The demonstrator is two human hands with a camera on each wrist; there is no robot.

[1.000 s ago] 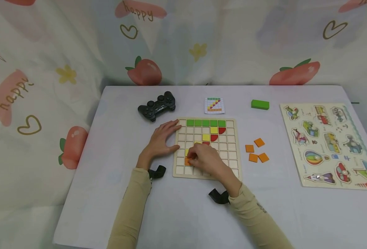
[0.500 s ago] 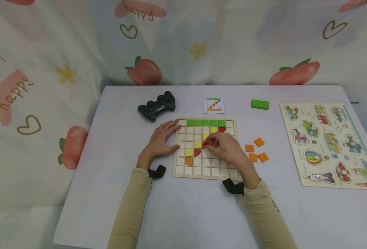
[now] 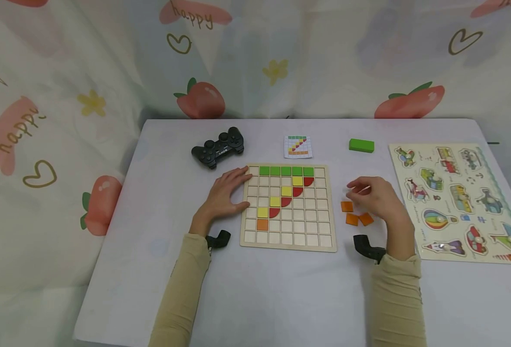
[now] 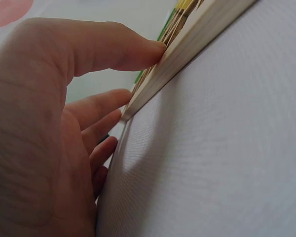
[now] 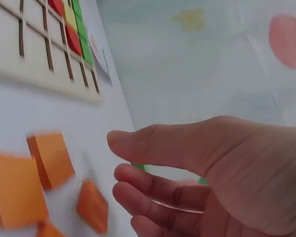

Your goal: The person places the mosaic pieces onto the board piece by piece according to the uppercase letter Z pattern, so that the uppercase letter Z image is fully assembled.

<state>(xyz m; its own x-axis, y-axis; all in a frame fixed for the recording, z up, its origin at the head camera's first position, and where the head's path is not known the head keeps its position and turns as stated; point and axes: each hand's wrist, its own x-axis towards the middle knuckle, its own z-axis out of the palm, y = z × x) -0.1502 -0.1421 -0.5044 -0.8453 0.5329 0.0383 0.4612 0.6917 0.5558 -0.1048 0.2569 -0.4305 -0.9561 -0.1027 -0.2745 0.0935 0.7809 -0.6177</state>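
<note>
My left hand (image 3: 221, 196) lies at the left edge of a wooden grid board (image 3: 312, 238), its thumb and fingertips touching the rim, which the left wrist view shows close up. On the board are a row of green squares (image 3: 286, 171), a diagonal of yellow squares (image 3: 286, 192) with red quarter-round pieces (image 3: 297, 192) beside them, and one orange square (image 3: 262, 225). To the board's right, my right hand (image 3: 379, 198) hovers over loose orange tiles (image 3: 352, 220). Its thumb and fingers are apart with nothing between them. In the right wrist view several orange tiles (image 5: 19, 192) lie below the fingertips.
Behind the board stand a black game controller (image 3: 218, 148), a small pattern card (image 3: 298, 147) and a green block (image 3: 361, 145). A picture puzzle board (image 3: 459, 207) lies on the right of the white table (image 3: 255, 299). A printed curtain (image 3: 325, 58) hangs behind.
My right hand has moved from the orange square at the board's lower left, past the red pieces, to the loose orange tiles on the right. The left hand stays at the board's edge.
</note>
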